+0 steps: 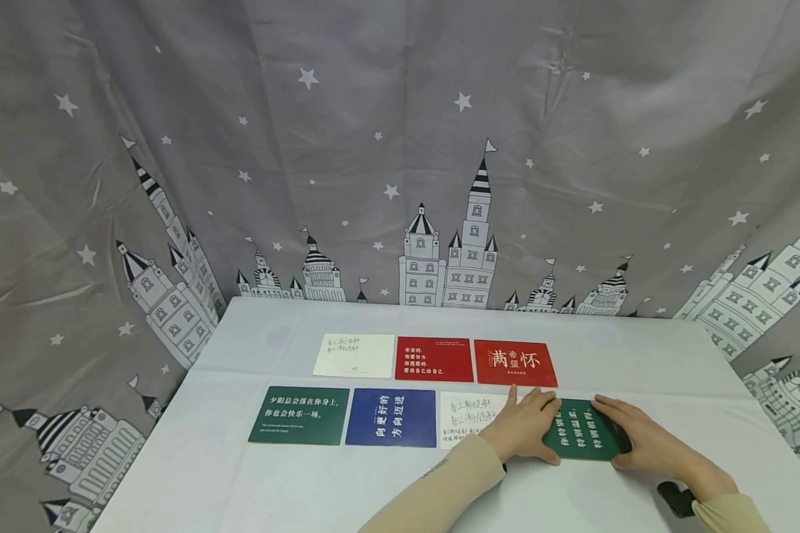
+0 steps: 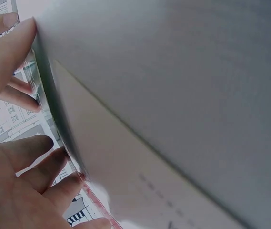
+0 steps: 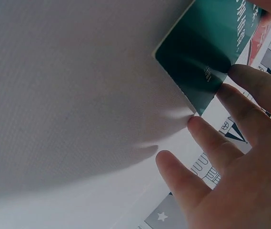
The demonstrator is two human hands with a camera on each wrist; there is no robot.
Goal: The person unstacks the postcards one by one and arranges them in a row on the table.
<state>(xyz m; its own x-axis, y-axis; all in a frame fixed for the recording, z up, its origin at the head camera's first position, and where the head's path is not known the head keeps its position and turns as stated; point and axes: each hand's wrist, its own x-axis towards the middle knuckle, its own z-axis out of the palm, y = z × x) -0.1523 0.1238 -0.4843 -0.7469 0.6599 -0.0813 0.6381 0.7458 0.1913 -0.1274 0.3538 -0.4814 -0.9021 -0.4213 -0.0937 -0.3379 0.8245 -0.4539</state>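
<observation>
A dark green card (image 1: 583,429) with white printed characters lies at the right end of the front row. My left hand (image 1: 523,428) holds its left side, fingers along the back edge and thumb at the front. On its right side my right hand (image 1: 650,437) holds it, index finger near the back edge and thumb by the front corner. In the right wrist view, fingertips (image 3: 233,71) meet an edge of the green card (image 3: 192,57). The left wrist view is blurred, with fingers (image 2: 54,183) beside card edges. A white handwritten card (image 1: 463,414) is partly behind my left hand.
Beside these, the front row has a green card (image 1: 298,416) and a blue card (image 1: 391,418). Behind are a cream card (image 1: 353,355) and red cards (image 1: 433,359) (image 1: 516,363). All lie on a white tabletop (image 1: 273,488); a grey castle-print curtain (image 1: 373,111) stands behind.
</observation>
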